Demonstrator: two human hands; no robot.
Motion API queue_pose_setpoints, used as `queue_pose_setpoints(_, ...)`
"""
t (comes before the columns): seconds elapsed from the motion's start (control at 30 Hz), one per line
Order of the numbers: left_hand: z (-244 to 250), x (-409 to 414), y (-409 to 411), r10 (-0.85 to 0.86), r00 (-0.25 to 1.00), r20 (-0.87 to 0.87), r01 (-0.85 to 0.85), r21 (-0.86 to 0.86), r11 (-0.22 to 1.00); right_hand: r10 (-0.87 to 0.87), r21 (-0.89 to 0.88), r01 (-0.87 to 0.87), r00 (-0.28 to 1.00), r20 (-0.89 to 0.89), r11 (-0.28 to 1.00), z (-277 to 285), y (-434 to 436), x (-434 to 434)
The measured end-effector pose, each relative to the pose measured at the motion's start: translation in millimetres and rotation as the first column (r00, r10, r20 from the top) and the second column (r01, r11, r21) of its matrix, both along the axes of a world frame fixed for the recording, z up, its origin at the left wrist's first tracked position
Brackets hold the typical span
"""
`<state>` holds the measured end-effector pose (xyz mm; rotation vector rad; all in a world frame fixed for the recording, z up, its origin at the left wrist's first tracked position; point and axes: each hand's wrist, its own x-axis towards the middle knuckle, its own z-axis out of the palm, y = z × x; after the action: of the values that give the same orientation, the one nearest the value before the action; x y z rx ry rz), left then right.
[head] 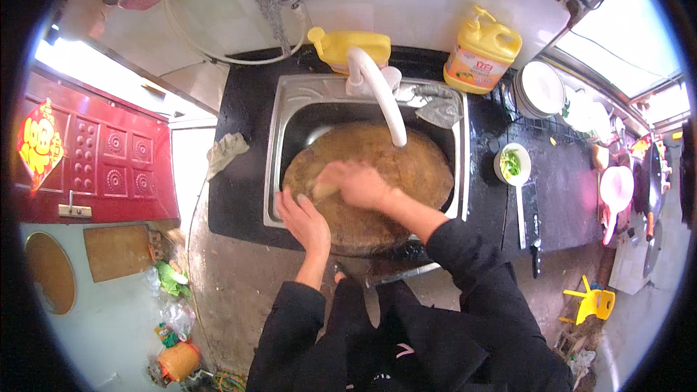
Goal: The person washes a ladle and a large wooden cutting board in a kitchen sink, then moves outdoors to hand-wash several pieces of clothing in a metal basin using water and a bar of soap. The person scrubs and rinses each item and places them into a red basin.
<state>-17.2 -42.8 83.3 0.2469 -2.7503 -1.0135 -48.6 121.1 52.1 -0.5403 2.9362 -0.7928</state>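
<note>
A large round wooden chopping board (pixel 375 228) rests tilted in the stainless steel sink (pixel 275 136), its near edge over the sink's front rim. My left hand (pixel 307 223) grips the board's left edge, thumb on top and fingers along the side. My right hand (pixel 356 182), blurred by motion, is on the board's upper face. Its fingers are closed on a pale yellowish scrubbing pad (pixel 325 189), whose exact kind is unclear. Above the board hangs the white faucet spout (pixel 384 98).
Behind the sink are a yellow jug (pixel 370 46) and a yellow detergent jug (pixel 479 57). To the right lie a white ladle with chopped greens (pixel 512 163) and a kitchen knife (pixel 533 218); stacked plates (pixel 539 90) stand farther back. A grey rag (pixel 227 153) is on the left counter.
</note>
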Motion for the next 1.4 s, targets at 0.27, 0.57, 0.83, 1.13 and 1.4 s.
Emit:
queue_pose_setpoints(0.27,2.2,-4.1,5.9,-0.053,0.998,0.04,0.055,-0.064,0.996,-0.567,0.446,0.446,0.804,0.183,0.776,-37.0,122.7,-0.8)
queue_pose_setpoints(0.57,7.7,-0.8,4.7,-0.033,0.999,0.019,0.034,-0.027,0.999,-0.384,0.479,0.545,0.833,-0.397,0.688,32.6,208.4,-15.1)
queue_pose_setpoints(0.83,-4.8,5.3,-1.2,0.17,0.977,0.13,-0.207,0.366,0.907,-0.557,-0.054,0.586,0.734,-0.389,0.809,45.2,209.8,14.4)
queue_pose_setpoints(1.13,-12.6,-44.9,-68.4,-0.118,0.634,0.764,-0.463,0.498,0.734,-0.808,-0.287,0.926,0.359,0.468,0.245,-17.8,141.3,162.0)
queue_pose_setpoints(1.4,-24.6,-66.9,-79.4,-0.264,0.513,0.817,-0.504,0.536,0.677,-0.26,-0.338,0.898,0.268,0.928,-0.28,-11.8,120.4,144.3)
